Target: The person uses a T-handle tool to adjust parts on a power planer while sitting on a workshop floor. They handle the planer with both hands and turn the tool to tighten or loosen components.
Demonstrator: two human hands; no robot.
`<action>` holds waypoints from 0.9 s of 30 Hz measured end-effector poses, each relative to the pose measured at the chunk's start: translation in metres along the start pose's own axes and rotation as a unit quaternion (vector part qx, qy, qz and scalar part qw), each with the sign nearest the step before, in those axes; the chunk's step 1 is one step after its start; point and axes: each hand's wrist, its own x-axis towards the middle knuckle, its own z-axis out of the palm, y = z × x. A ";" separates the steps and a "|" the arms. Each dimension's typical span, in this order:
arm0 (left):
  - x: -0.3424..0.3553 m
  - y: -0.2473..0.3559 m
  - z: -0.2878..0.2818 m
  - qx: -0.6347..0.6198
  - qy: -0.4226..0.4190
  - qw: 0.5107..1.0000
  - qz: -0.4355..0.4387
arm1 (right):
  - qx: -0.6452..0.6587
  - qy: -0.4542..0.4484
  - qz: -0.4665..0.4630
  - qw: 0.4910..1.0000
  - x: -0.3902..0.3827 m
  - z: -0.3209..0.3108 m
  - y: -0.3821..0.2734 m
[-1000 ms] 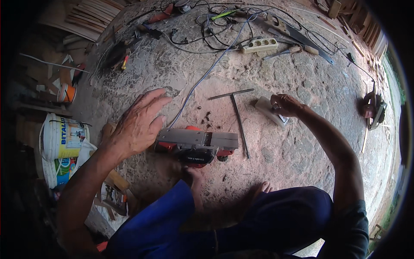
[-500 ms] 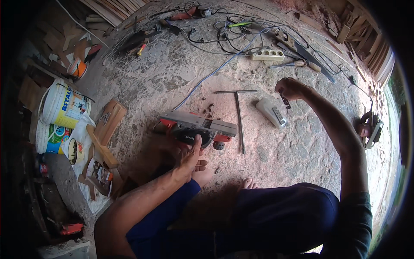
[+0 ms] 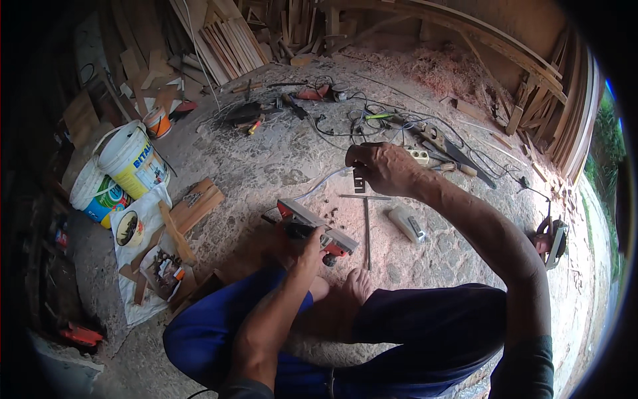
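My left hand [image 3: 311,250] grips a red and black electric planer [image 3: 292,230], turned so its flat metal sole faces up, low over the floor before my feet. Raised beyond it, my right hand [image 3: 389,169] pinches a small dark slotted metal plate [image 3: 359,183], which hangs below the fingers. A long T-shaped metal bar [image 3: 367,233] lies on the floor right of the planer. Beside that bar sits a pale, blocky, translucent item [image 3: 404,223] with a grey piece on it. Several small dark bits [image 3: 333,214] lie between planer and bar.
White buckets [image 3: 133,166] stand at left near wood pieces [image 3: 196,209] and a white sack [image 3: 156,296]. Cables, a handsaw [image 3: 458,154] and a power strip [image 3: 419,157] lie farther off. A circular-saw-like power tool [image 3: 550,243] rests at right. Planks [image 3: 226,43] lean at the back.
My right hand has swung leftward with the slotted plate, now over the far end of the T-shaped bar. The planer is tilted more, its right end lower. The view has lifted, showing the back wall.
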 end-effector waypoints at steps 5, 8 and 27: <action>-0.032 0.044 -0.056 -0.017 -0.071 0.997 0.010 | 0.205 0.074 -0.040 0.975 -0.008 0.000 -0.012; -0.027 0.052 -0.077 -0.081 -0.109 0.990 0.038 | 0.380 -0.005 0.144 0.914 0.000 0.008 -0.017; -0.005 0.030 -0.100 0.028 -0.097 0.992 0.074 | 0.761 0.212 0.430 0.437 -0.034 0.227 -0.034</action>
